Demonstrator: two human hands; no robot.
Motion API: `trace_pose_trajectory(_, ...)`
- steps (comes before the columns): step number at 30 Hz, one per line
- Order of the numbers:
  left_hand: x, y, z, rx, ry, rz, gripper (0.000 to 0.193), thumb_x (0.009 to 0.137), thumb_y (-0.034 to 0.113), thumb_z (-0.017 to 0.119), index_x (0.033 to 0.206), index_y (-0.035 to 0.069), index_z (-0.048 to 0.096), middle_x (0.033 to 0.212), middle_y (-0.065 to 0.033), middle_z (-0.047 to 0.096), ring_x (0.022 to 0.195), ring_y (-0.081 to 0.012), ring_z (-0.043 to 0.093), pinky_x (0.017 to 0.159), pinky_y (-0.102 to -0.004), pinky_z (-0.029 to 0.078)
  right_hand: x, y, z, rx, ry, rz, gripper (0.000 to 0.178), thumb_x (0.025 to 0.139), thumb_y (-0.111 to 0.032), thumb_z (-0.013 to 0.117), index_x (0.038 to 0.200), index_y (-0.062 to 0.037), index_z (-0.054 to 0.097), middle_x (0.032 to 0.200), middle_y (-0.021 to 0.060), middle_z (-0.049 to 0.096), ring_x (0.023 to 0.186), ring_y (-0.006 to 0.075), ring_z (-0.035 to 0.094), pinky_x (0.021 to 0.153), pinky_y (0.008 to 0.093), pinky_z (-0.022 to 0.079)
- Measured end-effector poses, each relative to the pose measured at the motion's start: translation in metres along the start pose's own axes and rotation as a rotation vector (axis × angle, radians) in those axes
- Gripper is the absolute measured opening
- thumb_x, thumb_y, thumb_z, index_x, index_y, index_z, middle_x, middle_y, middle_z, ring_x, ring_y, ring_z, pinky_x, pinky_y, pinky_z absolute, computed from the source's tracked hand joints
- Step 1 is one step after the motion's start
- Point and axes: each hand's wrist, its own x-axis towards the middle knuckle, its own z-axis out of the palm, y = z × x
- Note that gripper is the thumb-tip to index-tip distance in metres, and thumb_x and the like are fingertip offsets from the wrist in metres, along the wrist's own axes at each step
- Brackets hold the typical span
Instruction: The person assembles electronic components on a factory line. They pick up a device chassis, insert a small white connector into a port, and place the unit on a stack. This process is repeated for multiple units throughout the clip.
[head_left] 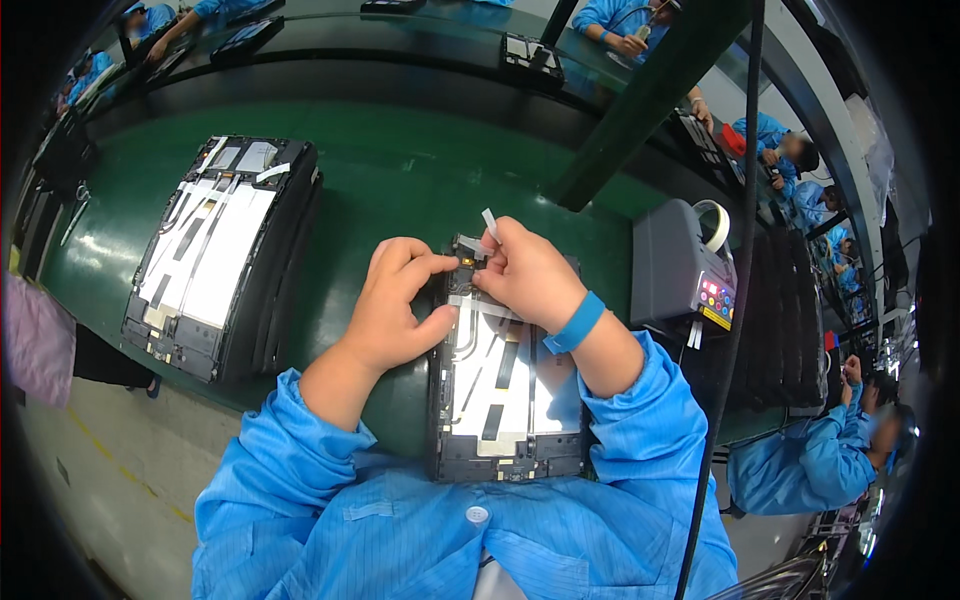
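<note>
In front of me lies an opened flat electronic device [500, 385], a black frame around a shiny silver-white panel with dark ribbon cables. My left hand [395, 305] rests at its upper left edge, index finger and thumb stretched apart and touching the frame. Over the top end, my right hand [535, 275] has its fingers pinched together, with a small whitish strip of tape [490, 224] sticking up from them. Beneath these fingertips sits a small pale, translucent piece [473, 245], partly covered. A blue band [577, 324] circles my right wrist.
A stack of similar opened devices [215, 250] stands left on the green table [400, 150]. To the right are a grey tape dispenser [680, 265] with lit buttons, a dark stack [785, 320] and a hanging black cable [735, 330]. A green post [650, 105] rises behind; co-workers sit around.
</note>
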Motion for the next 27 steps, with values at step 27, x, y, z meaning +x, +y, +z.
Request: trace_pose_trajectory(27,0.003,0.002,-0.002,0.199,-0.124,0.117,0.048,0.068,0.047,0.065,0.097,0.010,0.068,0.107,-0.0157,0.051,0.106,-0.0364,0.045,0.094,-0.0469,0.033,0.007,-0.008,-0.010,-0.423,0.080,-0.632,0.014,0.070,-0.011,0.072,0.079,-0.0063,0.062,0.079,0.0090,0.054,0.080,0.0290,0.054,0.071,0.0383,0.045)
